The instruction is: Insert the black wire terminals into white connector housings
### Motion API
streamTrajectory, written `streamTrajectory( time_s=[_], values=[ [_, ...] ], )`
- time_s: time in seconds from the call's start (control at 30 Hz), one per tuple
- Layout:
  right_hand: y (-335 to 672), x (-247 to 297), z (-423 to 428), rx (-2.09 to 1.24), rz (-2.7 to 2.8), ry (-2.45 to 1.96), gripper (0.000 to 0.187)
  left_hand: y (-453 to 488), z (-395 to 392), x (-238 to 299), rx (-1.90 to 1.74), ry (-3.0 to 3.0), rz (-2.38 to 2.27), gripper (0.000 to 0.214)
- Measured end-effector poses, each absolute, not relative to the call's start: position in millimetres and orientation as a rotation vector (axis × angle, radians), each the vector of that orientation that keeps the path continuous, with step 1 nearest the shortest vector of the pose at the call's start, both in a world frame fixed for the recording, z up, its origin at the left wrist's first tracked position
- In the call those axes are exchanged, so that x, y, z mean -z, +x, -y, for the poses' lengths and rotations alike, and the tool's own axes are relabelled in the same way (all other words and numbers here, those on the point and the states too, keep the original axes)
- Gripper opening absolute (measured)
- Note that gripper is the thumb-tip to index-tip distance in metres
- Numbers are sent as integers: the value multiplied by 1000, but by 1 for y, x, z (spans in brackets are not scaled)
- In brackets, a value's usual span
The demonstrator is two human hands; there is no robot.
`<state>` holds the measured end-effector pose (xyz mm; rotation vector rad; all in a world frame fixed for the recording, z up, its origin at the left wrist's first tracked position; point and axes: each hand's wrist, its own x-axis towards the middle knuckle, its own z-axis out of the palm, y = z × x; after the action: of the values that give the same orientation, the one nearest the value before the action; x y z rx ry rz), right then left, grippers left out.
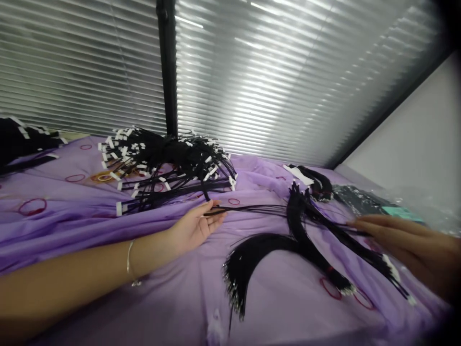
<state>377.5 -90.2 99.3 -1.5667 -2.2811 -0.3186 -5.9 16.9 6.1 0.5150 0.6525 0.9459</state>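
Note:
A few thin black wires (252, 208) stretch across the purple cloth between my two hands. My left hand (201, 223), palm turned up, pinches them at one end under the thumb. On the right edge, my right hand (406, 245) is closed around the same strands, as far as its blurred fingers show. Between the hands, the wires cross a thick bundle of black wires (300, 226) with small metal ends. Another loose bundle (248, 259) curves toward the front, its tips fanned out. Beside my right hand lies a bundle with white ends (363, 247).
A big heap of black cables with white connectors (169, 156) lies at the back, another dark pile (25, 142) at far left. Red rubber bands (33, 206) dot the purple cloth (173, 307). Clear plastic bags (360, 199) lie back right. Blinds (252, 81) stand behind.

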Motion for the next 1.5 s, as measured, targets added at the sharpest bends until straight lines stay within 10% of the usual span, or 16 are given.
streamTrajectory(
  time_s=[0.33, 0.83, 1.5],
  values=[
    [302, -69, 37, 386, 2436, -1702, 27, -7, -17, 4, -727, 802, -658, 25],
    [196, -28, 19, -748, 2709, -1140, 8, 0, -14, 3, -830, 856, -848, 13],
    [190, -31, 35, -581, 2822, -1034, 14, -2, -12, 1, -754, 1080, -906, 19]
  ],
)
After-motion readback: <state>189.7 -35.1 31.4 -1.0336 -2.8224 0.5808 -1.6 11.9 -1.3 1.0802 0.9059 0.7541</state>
